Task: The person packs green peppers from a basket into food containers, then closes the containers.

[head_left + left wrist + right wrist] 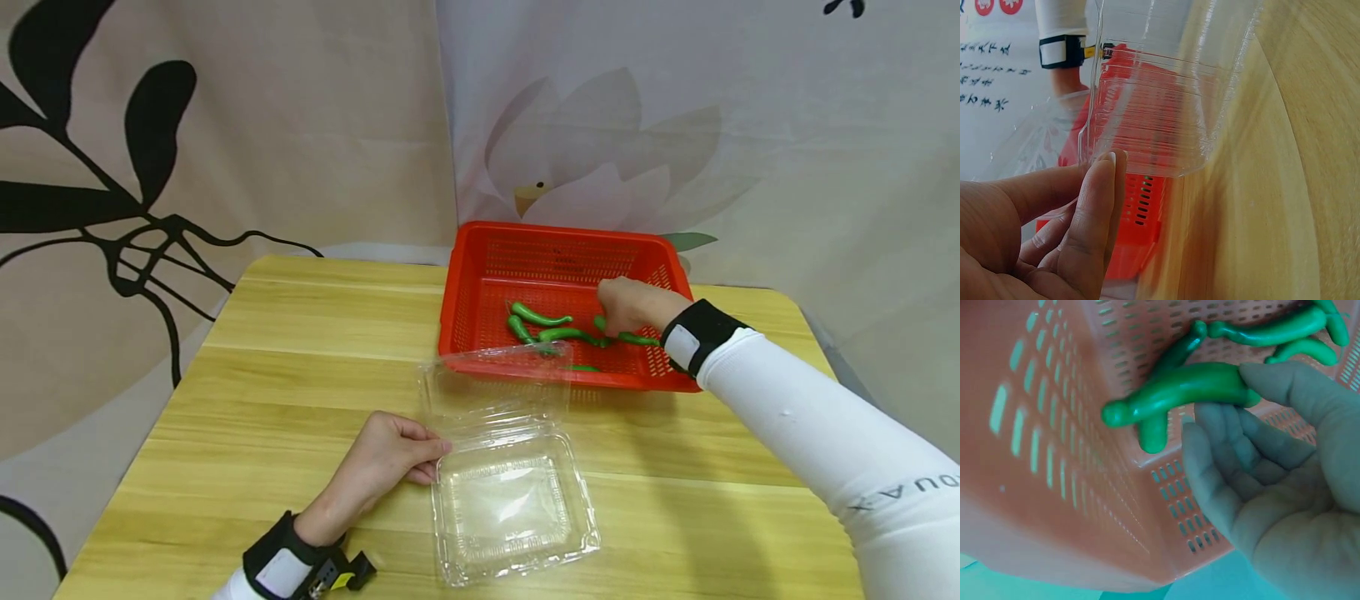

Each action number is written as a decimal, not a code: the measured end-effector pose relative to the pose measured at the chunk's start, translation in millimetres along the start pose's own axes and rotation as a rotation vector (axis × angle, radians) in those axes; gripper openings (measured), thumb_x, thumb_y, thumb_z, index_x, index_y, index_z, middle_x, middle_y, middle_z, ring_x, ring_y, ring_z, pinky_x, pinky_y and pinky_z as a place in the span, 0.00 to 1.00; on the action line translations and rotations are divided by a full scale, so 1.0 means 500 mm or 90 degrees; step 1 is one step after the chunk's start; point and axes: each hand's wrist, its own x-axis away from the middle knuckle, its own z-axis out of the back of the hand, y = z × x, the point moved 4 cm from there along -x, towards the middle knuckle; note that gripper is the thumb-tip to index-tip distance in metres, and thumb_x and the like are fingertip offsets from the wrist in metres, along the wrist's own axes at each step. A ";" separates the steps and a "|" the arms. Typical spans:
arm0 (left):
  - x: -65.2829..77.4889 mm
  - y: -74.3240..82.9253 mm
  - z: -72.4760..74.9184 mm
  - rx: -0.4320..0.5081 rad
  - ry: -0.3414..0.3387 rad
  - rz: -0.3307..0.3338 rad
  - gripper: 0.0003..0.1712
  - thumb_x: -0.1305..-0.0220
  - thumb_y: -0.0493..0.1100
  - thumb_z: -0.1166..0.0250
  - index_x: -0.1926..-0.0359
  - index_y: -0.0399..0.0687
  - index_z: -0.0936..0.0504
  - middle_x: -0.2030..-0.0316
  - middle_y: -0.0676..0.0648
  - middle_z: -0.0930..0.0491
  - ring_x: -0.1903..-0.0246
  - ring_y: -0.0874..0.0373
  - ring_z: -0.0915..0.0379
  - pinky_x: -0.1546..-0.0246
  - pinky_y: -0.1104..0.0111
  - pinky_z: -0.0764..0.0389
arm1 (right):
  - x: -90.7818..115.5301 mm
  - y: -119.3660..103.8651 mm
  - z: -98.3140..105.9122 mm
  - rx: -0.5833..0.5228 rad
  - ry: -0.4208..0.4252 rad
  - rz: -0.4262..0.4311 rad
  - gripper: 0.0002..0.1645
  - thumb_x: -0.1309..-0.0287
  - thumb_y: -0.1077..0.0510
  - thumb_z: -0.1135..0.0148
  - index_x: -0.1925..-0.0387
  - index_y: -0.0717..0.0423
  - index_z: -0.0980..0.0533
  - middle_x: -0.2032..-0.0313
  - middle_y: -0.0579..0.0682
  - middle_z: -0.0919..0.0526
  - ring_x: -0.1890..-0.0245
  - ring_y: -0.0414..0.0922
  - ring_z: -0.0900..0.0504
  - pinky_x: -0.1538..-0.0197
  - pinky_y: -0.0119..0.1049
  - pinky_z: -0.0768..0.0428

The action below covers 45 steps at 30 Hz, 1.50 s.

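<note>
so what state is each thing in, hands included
clear container: open, base on the table
container lid: open, overlapping the basket's near edge in the head view
red basket: upright, open-topped, holding green peppers
held pepper: pinched, over another pepper
other peppers: lying loose in the basket
left hand: pinching the container's edge
right hand: in the basket, pinching a pepper

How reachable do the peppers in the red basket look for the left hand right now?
Probably not directly reachable: the left hand pinches the clear container, whose open lid is between that hand and the peppers.
</note>
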 end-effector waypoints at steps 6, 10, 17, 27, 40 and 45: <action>0.000 0.000 -0.001 0.002 0.000 0.002 0.11 0.37 0.34 0.25 0.62 0.26 0.13 0.73 0.38 0.13 0.79 0.57 0.17 0.72 0.64 0.09 | 0.012 0.001 0.019 -0.025 0.047 0.035 0.12 0.39 0.63 0.27 0.74 0.61 0.22 0.80 0.49 0.30 0.78 0.45 0.27 0.75 0.30 0.30; 0.000 0.001 -0.001 0.002 0.000 0.003 0.11 0.37 0.34 0.25 0.62 0.25 0.13 0.74 0.38 0.13 0.79 0.57 0.17 0.72 0.63 0.09 | 0.027 -0.002 0.033 -0.036 0.066 0.061 0.22 0.40 0.63 0.28 0.84 0.55 0.30 0.84 0.45 0.40 0.84 0.41 0.38 0.78 0.29 0.39; 0.001 0.003 0.000 0.005 0.002 0.006 0.12 0.37 0.34 0.25 0.62 0.25 0.13 0.74 0.40 0.14 0.79 0.57 0.17 0.72 0.65 0.09 | 0.071 -0.012 0.065 -0.041 0.137 0.109 0.24 0.43 0.67 0.34 0.86 0.50 0.35 0.84 0.42 0.47 0.82 0.39 0.48 0.76 0.31 0.49; 0.003 0.003 0.001 0.007 -0.003 0.003 0.12 0.36 0.34 0.26 0.62 0.23 0.14 0.74 0.42 0.14 0.79 0.58 0.17 0.72 0.65 0.09 | 0.136 -0.026 0.106 -0.089 0.238 0.147 0.07 0.44 0.68 0.35 0.63 0.62 0.14 0.72 0.48 0.17 0.72 0.43 0.24 0.65 0.38 0.23; -0.001 0.001 0.002 0.009 0.002 0.004 0.11 0.36 0.33 0.26 0.62 0.24 0.13 0.75 0.44 0.15 0.79 0.58 0.17 0.73 0.67 0.09 | 0.213 -0.071 0.104 -0.152 0.286 0.181 0.10 0.41 0.66 0.31 0.57 0.60 0.14 0.65 0.48 0.13 0.63 0.44 0.16 0.56 0.42 0.16; -0.002 -0.001 0.002 0.007 0.005 0.009 0.12 0.36 0.33 0.26 0.62 0.23 0.14 0.75 0.44 0.15 0.79 0.59 0.18 0.73 0.67 0.10 | 0.235 -0.081 0.095 -0.166 0.306 0.205 0.12 0.41 0.66 0.30 0.54 0.59 0.15 0.64 0.48 0.14 0.62 0.44 0.17 0.56 0.42 0.16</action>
